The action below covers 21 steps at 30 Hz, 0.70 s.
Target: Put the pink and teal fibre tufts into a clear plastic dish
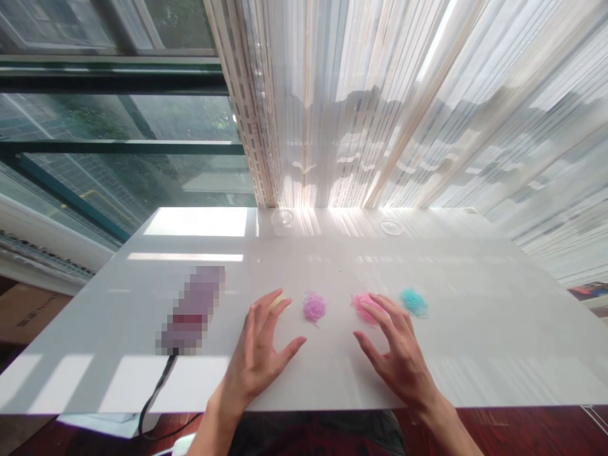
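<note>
White bench point(494, 285) fills the lower half, sun stripes along its far edge and near left corner. Sheer curtain point(323, 114) behind the far edge; window point(118, 117) past the far left corner.

Left hand point(261, 345) and right hand point(401, 351) both come in over the near edge, around mid-width. Fingers spread and curved on both, thumbs well off the other fingers, nothing grasped.

Pixelated purple-grey object point(194, 307) on the left part, detail unreadable; black cable point(156, 389) runs from it over the near edge.

Two clear round dishes point(284, 221) point(392, 227) by the far edge.

Four small clumps of thin strands, roughly in a row parallel to the near edge:
- pink clump point(360, 304): under right index and middle fingertips; contact can't be confirmed. Thumb nearer the near edge, clear of it.
- purple clump point(314, 307): between the hands, apart from both, nearer the left fingertips.
- teal clump point(415, 303): just beside right fingers, bench-right side.
- yellow clump point(276, 303): mostly hidden by left fingers; can't tell if touched.
</note>
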Each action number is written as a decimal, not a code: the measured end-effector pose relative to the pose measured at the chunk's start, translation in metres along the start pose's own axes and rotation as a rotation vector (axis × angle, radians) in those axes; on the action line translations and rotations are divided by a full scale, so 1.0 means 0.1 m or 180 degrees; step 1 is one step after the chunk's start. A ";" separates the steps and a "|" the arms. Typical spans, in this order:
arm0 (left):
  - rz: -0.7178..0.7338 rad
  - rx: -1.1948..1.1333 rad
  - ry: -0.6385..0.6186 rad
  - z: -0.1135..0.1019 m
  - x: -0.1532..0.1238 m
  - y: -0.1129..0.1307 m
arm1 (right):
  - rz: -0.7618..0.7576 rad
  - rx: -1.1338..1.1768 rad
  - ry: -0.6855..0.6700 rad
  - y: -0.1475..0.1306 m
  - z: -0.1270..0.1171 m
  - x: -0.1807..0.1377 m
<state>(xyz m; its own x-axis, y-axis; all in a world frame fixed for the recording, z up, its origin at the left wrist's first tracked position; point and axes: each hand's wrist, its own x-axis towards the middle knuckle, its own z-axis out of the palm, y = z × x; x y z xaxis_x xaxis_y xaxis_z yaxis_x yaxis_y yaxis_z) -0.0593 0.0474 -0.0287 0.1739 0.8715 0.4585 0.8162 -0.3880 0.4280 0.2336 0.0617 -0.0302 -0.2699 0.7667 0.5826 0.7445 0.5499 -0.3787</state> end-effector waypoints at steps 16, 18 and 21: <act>0.0139 0.0224 0.0009 0.14 0.12 -0.19 | 0.0442 -0.0016 -0.0445 0.30 0.16 0.04; 0.0115 0.0237 0.0017 0.14 0.13 -0.20 | 0.0405 0.0006 -0.0438 0.30 0.16 0.06; 0.0112 0.0344 0.0020 0.13 0.18 -0.22 | 0.0316 0.0013 -0.0476 0.32 0.15 0.12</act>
<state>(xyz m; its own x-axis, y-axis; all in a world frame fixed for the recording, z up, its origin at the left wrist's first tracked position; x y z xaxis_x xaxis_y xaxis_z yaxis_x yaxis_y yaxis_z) -0.0665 0.0752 -0.0402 0.2004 0.8558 0.4769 0.8643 -0.3836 0.3252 0.2449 0.0934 -0.0457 -0.2832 0.8579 0.4288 0.7697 0.4700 -0.4321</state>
